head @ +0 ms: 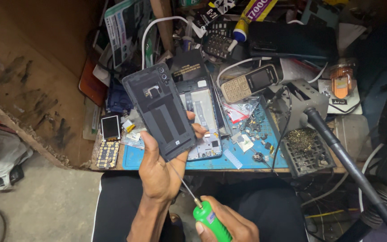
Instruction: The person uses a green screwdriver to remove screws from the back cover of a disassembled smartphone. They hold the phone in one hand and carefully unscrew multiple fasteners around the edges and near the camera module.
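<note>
The left hand (160, 172) rises palm-up from the lower middle of the view, its forearm coming up between the person's knees, and its grip is pinched on a dark grey plastic phone back cover (160, 115): the thumb lies along the cover's lower left edge and the fingertips curl round the right edge. The cover stands tilted, inner face toward the camera, camera cut-outs at its upper end, held above the front edge of the cluttered surface (133, 159). Below it the right hand (227, 224) is folded tight around the green plastic handle of a thin-shafted screwdriver (209, 219), whose metal shaft slants up and left to the cover's bottom edge near the left palm. Just behind the cover lies an opened phone frame with exposed insides (204, 130) on a blue work mat (247, 159). Farther back rests a beige keypad phone (249, 83), and to the right a soldering stand with brass wool (303, 143).
</note>
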